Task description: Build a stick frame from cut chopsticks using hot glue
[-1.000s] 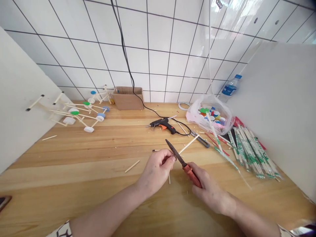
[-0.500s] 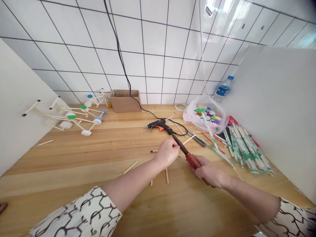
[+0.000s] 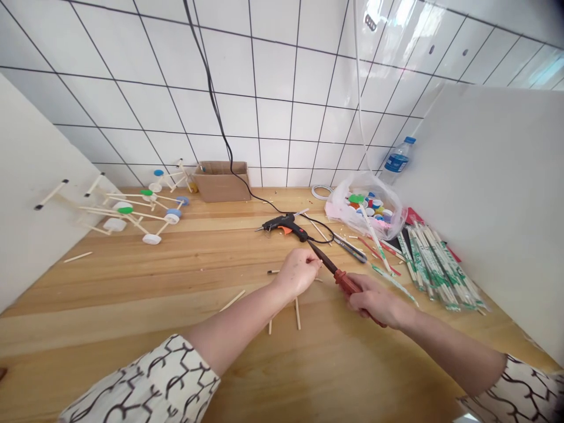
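My right hand (image 3: pixel 376 301) grips the red handle of a knife (image 3: pixel 333 269), whose dark blade points up and left toward my left hand. My left hand (image 3: pixel 298 271) is curled closed against the blade's tip, fingers pinched; what it pinches is hidden, likely a thin wooden stick. Short cut stick pieces (image 3: pixel 297 312) lie on the wooden table (image 3: pixel 132 294) just below my left hand. A black and orange glue gun (image 3: pixel 284 224) lies a little beyond both hands.
A plastic bag of coloured bottle caps (image 3: pixel 368 208) and a pile of wrapped chopsticks (image 3: pixel 434 264) lie at the right. Stick-and-cap models (image 3: pixel 132 208) sit at the left, a cardboard box (image 3: pixel 221 181) and water bottle (image 3: pixel 396 158) by the tiled wall. White boards flank both sides.
Both hands moved away from me, toward the glue gun, with the knife. The long stick held out beyond the blade a second ago no longer shows past my left hand.
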### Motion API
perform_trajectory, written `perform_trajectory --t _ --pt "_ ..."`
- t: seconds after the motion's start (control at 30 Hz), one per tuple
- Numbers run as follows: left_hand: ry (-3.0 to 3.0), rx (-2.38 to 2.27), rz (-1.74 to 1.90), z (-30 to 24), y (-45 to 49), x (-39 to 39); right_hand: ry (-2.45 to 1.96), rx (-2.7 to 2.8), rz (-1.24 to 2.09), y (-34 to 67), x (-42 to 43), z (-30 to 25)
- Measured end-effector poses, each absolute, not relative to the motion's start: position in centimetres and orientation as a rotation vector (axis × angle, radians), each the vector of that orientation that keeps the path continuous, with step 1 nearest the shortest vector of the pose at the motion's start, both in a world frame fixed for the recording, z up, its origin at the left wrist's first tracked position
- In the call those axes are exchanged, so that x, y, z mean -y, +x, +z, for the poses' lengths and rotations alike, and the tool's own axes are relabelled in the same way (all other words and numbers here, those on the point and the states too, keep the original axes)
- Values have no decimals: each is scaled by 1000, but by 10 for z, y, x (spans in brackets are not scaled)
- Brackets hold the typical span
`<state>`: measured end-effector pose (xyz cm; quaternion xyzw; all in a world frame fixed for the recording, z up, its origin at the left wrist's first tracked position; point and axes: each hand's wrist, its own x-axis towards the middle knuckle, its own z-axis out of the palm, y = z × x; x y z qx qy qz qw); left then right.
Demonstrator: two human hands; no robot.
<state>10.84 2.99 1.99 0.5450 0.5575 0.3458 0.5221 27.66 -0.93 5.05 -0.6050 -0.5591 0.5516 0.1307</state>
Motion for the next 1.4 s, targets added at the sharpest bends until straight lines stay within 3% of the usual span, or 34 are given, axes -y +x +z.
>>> perform_trajectory --t 0.27,0.53,0.8,0.87,1.1,1.4 --pt "1105 -1181 939 34 60 13 -1841 2098 734 313 23 43" --pt "880 -1109 1035 41 37 54 -1858 2360 296 333 44 16" --pt "798 -1127 1083 36 35 65 -1977 2236 -149 336 19 14" --pt "872 -1169 1079 35 36 69 -1822 2204 33 321 23 19" --pt "1160 -1250 1088 34 45 90 -1204 2002 1331 225 54 28" --pt "1509 -1253 995 9 26 80 -1153 1762 1585 193 48 33"
